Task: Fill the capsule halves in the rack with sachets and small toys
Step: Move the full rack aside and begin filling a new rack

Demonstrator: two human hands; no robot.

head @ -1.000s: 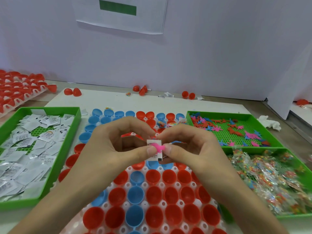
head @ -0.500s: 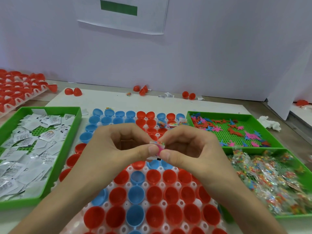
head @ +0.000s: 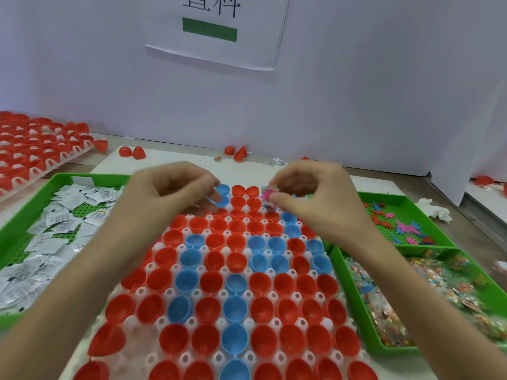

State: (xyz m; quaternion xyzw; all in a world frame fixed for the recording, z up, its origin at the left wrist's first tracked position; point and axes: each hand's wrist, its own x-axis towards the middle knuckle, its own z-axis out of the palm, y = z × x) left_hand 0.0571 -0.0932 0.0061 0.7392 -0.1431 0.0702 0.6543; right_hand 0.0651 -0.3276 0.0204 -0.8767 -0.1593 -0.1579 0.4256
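My right hand pinches a pink toy. I must drop it gently into an empty cup. My left hand looks curled, too blurry to tell more.

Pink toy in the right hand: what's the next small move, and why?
Probably lower the right hand and drop the small pink plastic toy into the red plastic capsule half just below, which looks empty. The pinch hovers over the far rows of the white plastic rack, and the left hand is apart from it.
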